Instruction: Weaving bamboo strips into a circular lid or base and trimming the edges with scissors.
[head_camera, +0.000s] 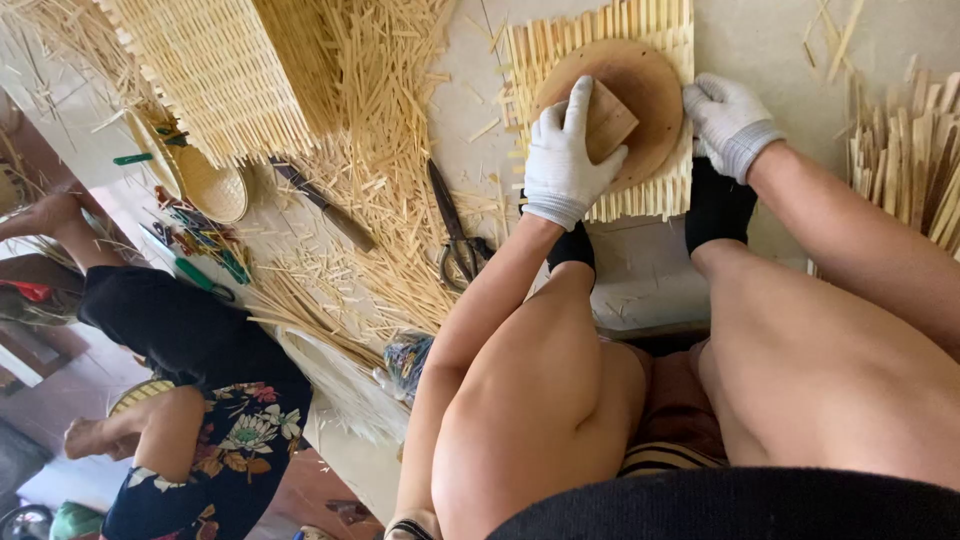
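Observation:
A round wooden disc lies on a flat mat of woven bamboo strips on the floor. My left hand, in a white glove, presses on a small wooden block that sits on the disc. My right hand, also gloved, rests at the right edge of the disc and mat, fingers curled. Both of my feet in black socks stand on the near edge of the mat.
Black scissors and a knife lie among loose bamboo splints to the left. A large woven panel and a small basket are at top left. More strips stand at the right. Another person sits at lower left.

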